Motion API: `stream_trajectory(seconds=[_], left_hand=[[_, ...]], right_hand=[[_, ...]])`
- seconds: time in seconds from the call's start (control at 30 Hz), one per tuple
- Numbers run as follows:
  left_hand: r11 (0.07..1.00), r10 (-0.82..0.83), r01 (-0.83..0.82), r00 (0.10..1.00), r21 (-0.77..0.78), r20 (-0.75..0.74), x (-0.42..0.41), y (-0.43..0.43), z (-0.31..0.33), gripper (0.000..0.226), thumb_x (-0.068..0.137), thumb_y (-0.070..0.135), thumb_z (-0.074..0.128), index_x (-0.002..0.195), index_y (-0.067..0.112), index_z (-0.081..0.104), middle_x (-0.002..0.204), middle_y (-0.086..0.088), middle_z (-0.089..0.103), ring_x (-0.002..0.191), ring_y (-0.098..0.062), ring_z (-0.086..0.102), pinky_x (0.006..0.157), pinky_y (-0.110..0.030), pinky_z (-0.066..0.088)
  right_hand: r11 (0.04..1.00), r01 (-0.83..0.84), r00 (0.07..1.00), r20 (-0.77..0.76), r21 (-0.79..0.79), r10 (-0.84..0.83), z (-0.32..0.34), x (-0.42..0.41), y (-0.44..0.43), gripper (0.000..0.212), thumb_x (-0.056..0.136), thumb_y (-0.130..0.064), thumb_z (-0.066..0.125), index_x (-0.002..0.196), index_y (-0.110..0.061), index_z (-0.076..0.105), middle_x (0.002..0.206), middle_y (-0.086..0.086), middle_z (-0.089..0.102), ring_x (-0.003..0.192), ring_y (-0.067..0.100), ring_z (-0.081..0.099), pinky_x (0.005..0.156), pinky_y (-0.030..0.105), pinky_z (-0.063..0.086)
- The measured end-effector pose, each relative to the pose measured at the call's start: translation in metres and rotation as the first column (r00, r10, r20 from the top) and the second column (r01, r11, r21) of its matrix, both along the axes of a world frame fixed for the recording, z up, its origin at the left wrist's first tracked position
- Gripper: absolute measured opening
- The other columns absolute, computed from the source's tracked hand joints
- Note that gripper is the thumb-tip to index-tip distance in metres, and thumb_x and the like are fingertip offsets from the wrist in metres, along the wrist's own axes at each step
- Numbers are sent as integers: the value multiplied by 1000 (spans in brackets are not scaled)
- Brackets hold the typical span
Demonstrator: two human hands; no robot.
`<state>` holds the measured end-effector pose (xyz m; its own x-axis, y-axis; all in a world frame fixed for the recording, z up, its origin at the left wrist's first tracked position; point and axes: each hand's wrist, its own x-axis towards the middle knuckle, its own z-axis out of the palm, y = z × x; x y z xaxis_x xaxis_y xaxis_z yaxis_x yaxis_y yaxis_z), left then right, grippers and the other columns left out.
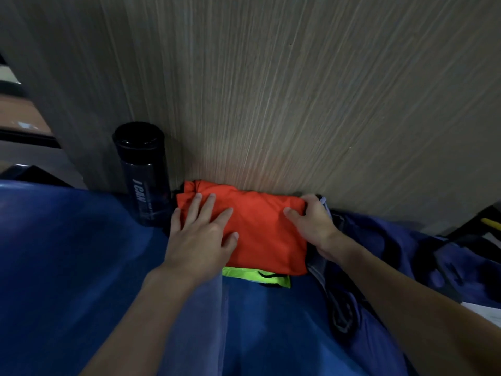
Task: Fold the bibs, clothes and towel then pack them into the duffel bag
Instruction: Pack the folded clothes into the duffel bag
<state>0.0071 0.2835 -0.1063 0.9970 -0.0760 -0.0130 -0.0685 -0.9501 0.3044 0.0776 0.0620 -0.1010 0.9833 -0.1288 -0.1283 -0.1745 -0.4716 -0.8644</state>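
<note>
A folded orange garment (260, 234) lies against the wooden wall, on top of a neon yellow-green bib (256, 278) whose edge shows below it. My left hand (200, 234) presses flat on the orange fold's left side with fingers spread. At the fold's right edge my right hand (311, 226) grips it, thumb on top and fingers curled under. A blue cloth (108, 267) spreads under and in front of the pile. The dark blue duffel bag (393, 248) sits to the right with black straps.
A dark translucent water bottle (143, 175) stands upright just left of the orange fold, against the wood-grain wall (271, 90). Dark items with a yellow object (490, 222) lie at the far right edge. White paper (485, 313) shows at lower right.
</note>
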Motion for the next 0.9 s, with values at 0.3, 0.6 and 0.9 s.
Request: stream_trajectory(seconds=[0.3, 0.6, 0.9], left_hand=[[997, 10, -9, 1000, -76, 15, -2, 0, 2, 60, 99, 54, 38, 154, 36, 23, 166, -1, -11, 150, -18, -21, 122, -53, -5], [880, 182, -128, 981, -457, 75, -4, 2, 16, 48, 97, 37, 55, 143, 27, 47, 161, -5, 20, 146, -26, 21, 119, -45, 20], [292, 243, -284, 946, -913, -216, -1, 12, 40, 31, 101, 49, 44, 115, 30, 63, 110, 3, 69, 101, -13, 64, 90, -32, 49]], right_hand=[[974, -148, 978, -119, 171, 169, 11, -9, -12, 37, 88, -16, 72, 123, -12, 61, 113, 4, 70, 102, 17, 68, 94, 34, 53], [929, -263, 959, 37, -261, 282, 75, -9, 39, 17, 86, -17, 65, 101, -19, 60, 95, 6, 69, 87, 22, 68, 79, 43, 59], [904, -364, 909, -127, 225, 398, 89, -24, 123, 5, 100, -20, 50, 103, -16, 53, 82, 2, 59, 60, 15, 59, 58, 26, 50]])
